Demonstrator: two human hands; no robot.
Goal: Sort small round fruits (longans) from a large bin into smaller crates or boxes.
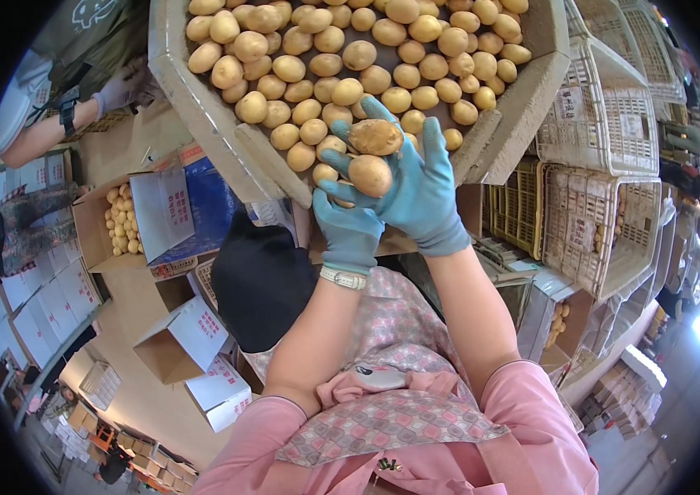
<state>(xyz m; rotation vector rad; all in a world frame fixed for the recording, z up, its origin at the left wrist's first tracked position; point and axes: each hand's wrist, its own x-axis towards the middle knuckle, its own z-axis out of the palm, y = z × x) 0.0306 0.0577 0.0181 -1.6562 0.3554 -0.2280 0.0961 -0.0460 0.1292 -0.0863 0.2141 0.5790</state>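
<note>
In my right hand (421, 192), wearing a blue glove, two potatoes rest against the fingers. The upper potato (376, 137) is brown and rough-skinned; below it lies a smoother yellow potato (370, 176). My left hand (350, 232), gloved in blue too, is curled just below and touches the right hand's fingers. A sliver of another potato (344, 202) shows between the two hands, and which hand bears it is hidden. Beyond them, many loose potatoes (359, 55) cover a dusty chute-like tray (486, 148) with raised sides.
At left stand an open carton (93, 238) of potatoes and an open carton (183, 346). Stacked white plastic crates (600, 232) and a yellow crate (514, 207) rise at right. A co-worker's gloved hand (124, 86) is at upper left. Black cloth (263, 278) hangs beside my left forearm.
</note>
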